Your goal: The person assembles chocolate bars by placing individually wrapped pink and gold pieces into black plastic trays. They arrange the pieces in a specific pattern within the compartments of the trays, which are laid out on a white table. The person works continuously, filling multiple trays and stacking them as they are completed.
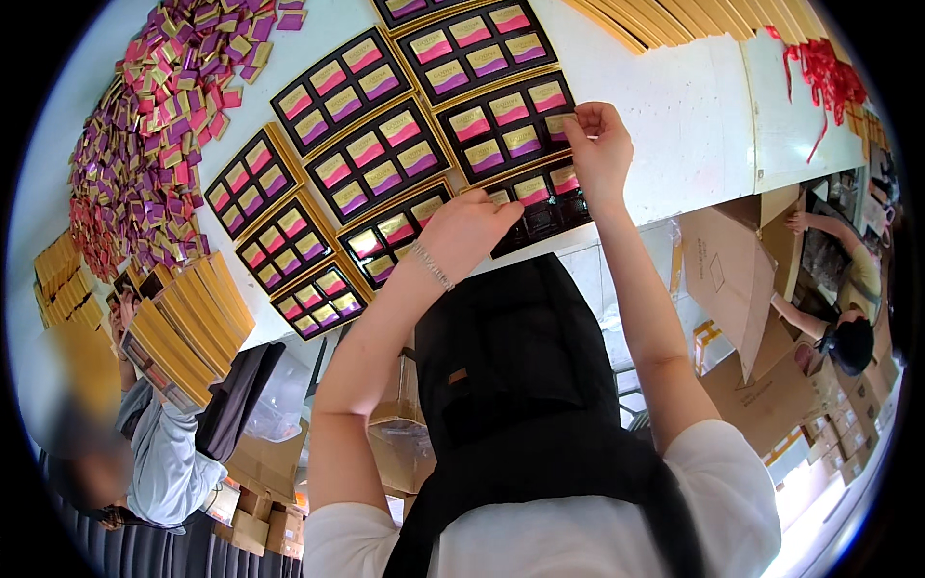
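Note:
Just beyond my body lies a black tray (545,220) with wrapped squares, likely chocolates, along its far row and bare dark hollows in its near row. Over this tray's left end my left hand (461,236) is closed, fingers bent down beside a gold-topped square (498,197); what they grip, if anything, is hidden. My right hand (604,154) pinches at the right end of the tray behind (533,149), its fingertips on a gold and purple wrapped chocolate (557,127). More gold-edged trays (376,159) stand in rows to the left, filled with pink and purple squares.
A large heap of loose wrapped squares (154,144) covers the table's far left. Gold boxes (193,323) stand stacked left, and more (684,21) line the far edge. Red ribbon (827,82) lies far right. A co-worker (164,443) sits left; another (853,289) is right, beside cartons (727,279).

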### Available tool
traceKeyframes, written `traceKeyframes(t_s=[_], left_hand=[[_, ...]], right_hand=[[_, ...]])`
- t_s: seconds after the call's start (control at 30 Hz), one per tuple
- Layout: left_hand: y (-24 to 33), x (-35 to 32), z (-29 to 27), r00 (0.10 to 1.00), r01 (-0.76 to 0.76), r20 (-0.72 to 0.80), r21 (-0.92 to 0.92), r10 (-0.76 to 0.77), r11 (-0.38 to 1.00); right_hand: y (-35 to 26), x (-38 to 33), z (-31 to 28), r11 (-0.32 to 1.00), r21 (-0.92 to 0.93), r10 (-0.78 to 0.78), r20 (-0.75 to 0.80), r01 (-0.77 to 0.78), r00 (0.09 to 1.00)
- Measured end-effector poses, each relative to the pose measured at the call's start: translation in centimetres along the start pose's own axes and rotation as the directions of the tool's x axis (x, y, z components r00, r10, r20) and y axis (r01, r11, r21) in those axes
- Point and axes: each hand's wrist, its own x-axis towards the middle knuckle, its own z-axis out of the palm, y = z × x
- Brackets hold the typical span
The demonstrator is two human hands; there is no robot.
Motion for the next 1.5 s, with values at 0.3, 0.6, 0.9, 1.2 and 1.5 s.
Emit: traceKeyframes(t_s=[0.3,0.6,0.9,1.2,1.5], left_hand=[[3.0,-2.8,4.8,0.904,-0.045,-0.407,0.215,0.132,0.976],[4.2,-4.9,11.6,0.898,0.164,-0.441,0.339,0.003,0.927],[4.0,-4.9,10.5,0.905,0.179,-0.426,0.34,-0.018,0.923],[-11.0,-3.0,-7.3,0.512,0.572,-0.732,-0.101,-0.45,0.814],[-25.8,-0.7,-14.1,0.281,0.753,-0.756,-0.208,-0.591,0.624]], right_hand=[[1.2,-2.4,-1.4,0.856,-0.288,-0.433,0.056,0.43,0.9],[3.5,-3.8,-1.0,0.493,-0.561,-0.519,0.424,0.665,0.742],[3.5,-3.8,-1.9,0.426,-0.589,-0.457,0.515,0.686,0.726],[-12.8,6.9,9.6,0.51,0.008,-0.818,0.313,0.86,0.482],[-18.1,11.8,29.6,0.389,-0.361,-0.667,0.524,0.848,0.529]])
